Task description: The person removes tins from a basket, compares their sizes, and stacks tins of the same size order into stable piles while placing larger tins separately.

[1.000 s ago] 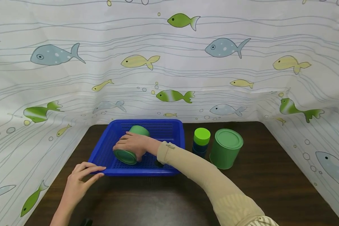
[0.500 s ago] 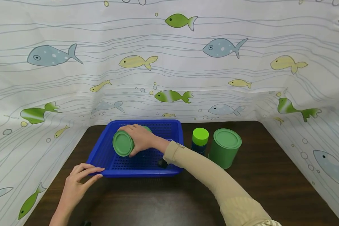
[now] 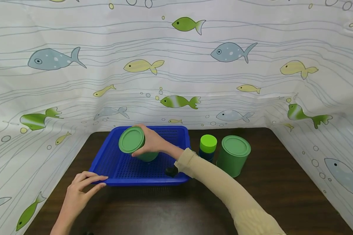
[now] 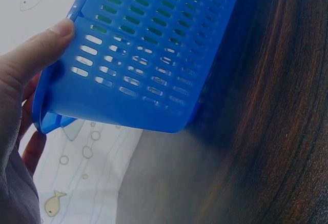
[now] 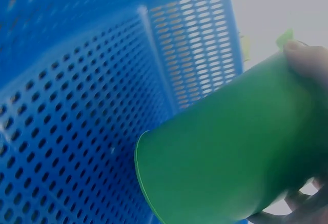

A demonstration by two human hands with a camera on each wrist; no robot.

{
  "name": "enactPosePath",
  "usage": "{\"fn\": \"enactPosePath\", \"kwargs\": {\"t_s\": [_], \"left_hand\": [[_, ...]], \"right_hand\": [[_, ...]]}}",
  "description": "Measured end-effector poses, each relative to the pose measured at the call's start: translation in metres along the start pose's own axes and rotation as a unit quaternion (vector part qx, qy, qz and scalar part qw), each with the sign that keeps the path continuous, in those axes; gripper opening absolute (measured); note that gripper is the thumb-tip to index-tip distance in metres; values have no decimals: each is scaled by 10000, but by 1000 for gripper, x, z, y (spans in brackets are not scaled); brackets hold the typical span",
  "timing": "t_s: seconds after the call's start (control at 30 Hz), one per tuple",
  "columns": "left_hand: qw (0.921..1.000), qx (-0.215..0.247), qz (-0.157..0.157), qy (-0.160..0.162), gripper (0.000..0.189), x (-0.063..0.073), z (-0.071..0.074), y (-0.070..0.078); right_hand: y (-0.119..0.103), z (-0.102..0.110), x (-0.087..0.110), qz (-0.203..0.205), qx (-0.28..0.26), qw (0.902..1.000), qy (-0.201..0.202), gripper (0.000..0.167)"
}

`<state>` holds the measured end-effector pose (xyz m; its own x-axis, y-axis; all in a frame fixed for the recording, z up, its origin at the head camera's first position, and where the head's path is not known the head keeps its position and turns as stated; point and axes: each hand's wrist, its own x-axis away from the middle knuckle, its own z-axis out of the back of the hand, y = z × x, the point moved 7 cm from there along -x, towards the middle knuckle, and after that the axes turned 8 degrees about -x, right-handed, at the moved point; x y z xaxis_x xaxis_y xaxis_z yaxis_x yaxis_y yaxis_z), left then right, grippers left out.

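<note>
My right hand (image 3: 154, 141) grips a green lidded can (image 3: 131, 139) from its right side, near the lid. The can tilts toward the left within the blue basket (image 3: 147, 182), lid end up. In the right wrist view, the lower end of the green can (image 5: 215, 152) is close over the perforated basket floor (image 5: 77, 126). At the basket's front left corner, my left hand (image 3: 80, 192) pinches the rim. The left wrist view has the thumb (image 4: 56, 34) on the outside of the rim, with fingers partly hidden behind it.
Right of the basket stand a dark blue container with a lime lid (image 3: 208, 143) and a larger green can (image 3: 233, 156). A small black object (image 3: 171, 171) lies in the basket's front right. A fish-patterned sheet surrounds the dark wooden table (image 3: 282, 189).
The can was lying on its side in the basket; my right hand has raised its lid end up and back, turning it closer to upright. My left hand stays at the rim.
</note>
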<state>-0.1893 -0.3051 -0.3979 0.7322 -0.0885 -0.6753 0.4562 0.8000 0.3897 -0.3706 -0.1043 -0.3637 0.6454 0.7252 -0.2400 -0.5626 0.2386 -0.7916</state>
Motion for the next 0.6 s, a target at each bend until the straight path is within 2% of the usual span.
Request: {"fn": "enactPosePath", "kwargs": {"t_s": [0.2, 0.43, 0.6], "left_hand": [[10000, -4, -36, 2, 45, 1, 0, 0], [9998, -65, -162, 77, 46, 0, 1, 3], [9997, -70, -199, 94, 47, -1, 2, 4]], "right_hand": [[-8, 15, 10, -170, -550, 9971, 505, 108], [-23, 31, 24, -192, -1198, 9891, 829, 104], [-32, 41, 33, -231, -1456, 9834, 1057, 104]]}}
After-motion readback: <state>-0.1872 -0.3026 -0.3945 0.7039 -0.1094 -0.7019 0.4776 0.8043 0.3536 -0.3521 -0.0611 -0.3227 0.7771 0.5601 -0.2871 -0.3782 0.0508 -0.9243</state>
